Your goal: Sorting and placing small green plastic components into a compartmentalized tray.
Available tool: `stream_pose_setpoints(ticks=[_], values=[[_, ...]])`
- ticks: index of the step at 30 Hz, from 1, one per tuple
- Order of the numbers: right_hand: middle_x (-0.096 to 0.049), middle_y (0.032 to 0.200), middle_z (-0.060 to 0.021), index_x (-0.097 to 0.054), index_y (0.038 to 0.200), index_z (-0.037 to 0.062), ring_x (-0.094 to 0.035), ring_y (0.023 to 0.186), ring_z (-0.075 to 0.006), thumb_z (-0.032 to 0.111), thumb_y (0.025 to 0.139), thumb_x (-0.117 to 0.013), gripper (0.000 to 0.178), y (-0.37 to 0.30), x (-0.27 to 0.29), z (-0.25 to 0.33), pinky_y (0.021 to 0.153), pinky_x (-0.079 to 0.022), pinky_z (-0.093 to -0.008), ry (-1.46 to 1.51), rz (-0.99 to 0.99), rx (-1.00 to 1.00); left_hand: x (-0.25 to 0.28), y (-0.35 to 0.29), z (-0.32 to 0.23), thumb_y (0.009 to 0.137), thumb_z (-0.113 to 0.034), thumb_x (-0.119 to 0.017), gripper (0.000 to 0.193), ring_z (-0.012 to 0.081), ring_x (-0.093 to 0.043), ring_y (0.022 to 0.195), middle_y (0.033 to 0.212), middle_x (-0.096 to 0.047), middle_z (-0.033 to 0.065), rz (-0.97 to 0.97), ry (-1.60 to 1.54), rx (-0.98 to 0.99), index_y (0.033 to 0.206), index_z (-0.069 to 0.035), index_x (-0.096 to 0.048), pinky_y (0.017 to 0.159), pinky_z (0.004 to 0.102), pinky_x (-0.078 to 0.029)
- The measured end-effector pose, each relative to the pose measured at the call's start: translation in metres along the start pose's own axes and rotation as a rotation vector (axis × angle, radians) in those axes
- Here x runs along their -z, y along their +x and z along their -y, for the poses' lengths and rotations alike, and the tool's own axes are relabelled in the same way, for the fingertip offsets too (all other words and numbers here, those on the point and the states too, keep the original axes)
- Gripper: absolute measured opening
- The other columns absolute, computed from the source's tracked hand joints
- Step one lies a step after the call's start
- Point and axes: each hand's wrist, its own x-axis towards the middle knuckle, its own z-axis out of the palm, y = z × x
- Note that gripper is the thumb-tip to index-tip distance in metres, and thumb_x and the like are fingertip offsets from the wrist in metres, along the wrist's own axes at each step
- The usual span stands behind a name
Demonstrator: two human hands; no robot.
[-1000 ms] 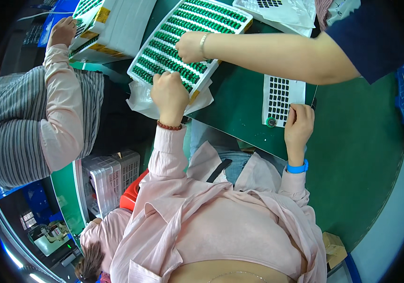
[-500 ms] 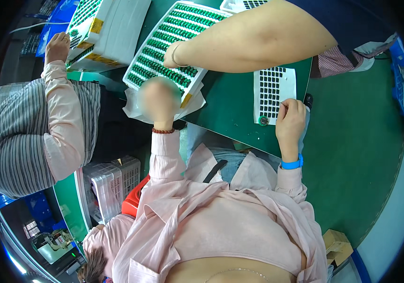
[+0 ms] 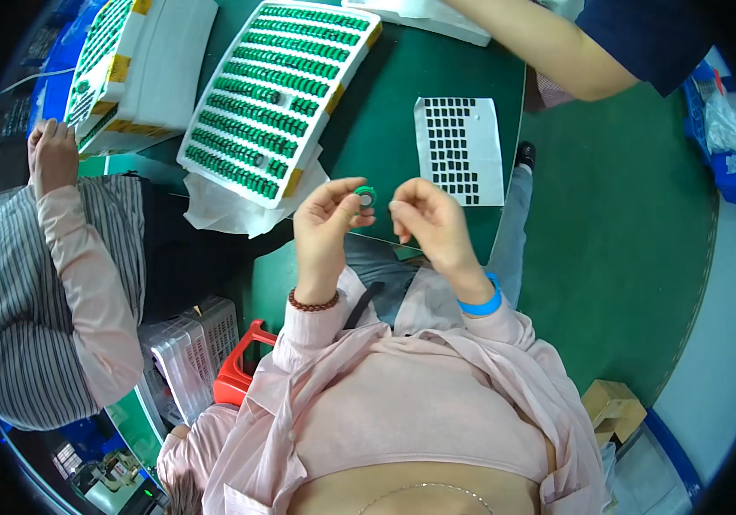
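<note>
My left hand [image 3: 321, 230] pinches a small round green part [image 3: 366, 198] with a pale metallic centre, held above the table's near edge. Close by on its right, my right hand [image 3: 436, 225] has thumb and forefinger brought together; whatever may be between those fingertips is too small to make out. Behind my right hand lies a white sheet [image 3: 486, 150] with rows of small black rectangular stickers. Beyond my left hand, a white foam tray [image 3: 278, 199] holds rows of similar green parts, with a few gaps in the rows.
White wrapping [image 3: 230, 210] lies under the tray's near end. At far left, a co-worker's hand [image 3: 54, 154] touches stacked foam trays [image 3: 157, 73]. Another person's arm [image 3: 548, 43] reaches in at upper right over a white tray [image 3: 436, 26]. A red stool [image 3: 235, 369] stands below left.
Both my hands have come together in front of me, the left from the foam tray, the right from the sheet. The green part on the sheet is gone from there. The other person's arm has left the tray.
</note>
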Motion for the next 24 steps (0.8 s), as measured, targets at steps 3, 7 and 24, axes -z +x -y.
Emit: stream_pose_setpoints(ticks=[3,7,24], values=[[-0.055,0.076,0.0005,-0.056,0.094,0.0026,-0.051,0.062,-0.0055,0.006,0.097,-0.058,0.005,0.004,-0.012,-0.007,0.054,-0.043,-0.0204,0.068,-0.028,-0.008,-0.006,-0.002,0.012,0.094,-0.003,-0.063,0.017,0.0139,-0.068,0.080,0.097,-0.070,0.0084,0.003,-0.059,0.032,0.108,0.005,-0.066,0.070,0.0266,-0.058],[-0.055,0.076,0.0002,-0.056,0.094,0.0025,-0.050,0.060,-0.0050,0.007,0.097,-0.058,0.006,0.010,-0.006,-0.013,0.053,-0.041,-0.0199,0.045,-0.047,0.004,-0.012,0.002,0.020,0.094,-0.003,-0.062,0.015,0.0144,-0.068,0.082,0.096,-0.070,0.0091,0.003,-0.064,0.018,0.106,0.006,-0.067,0.071,0.0267,-0.058],[-0.061,0.083,-0.0036,-0.057,0.096,0.0023,-0.057,0.072,-0.0062,-0.002,0.086,-0.069,0.016,0.006,-0.011,-0.015,0.058,-0.047,-0.0191,-0.265,-0.325,0.350,-0.014,-0.006,0.019,0.087,0.009,-0.061,0.016,0.0121,-0.067,0.077,0.093,-0.070,0.0082,-0.007,0.061,-0.074,0.101,0.005,-0.067,0.068,0.0234,-0.055]])
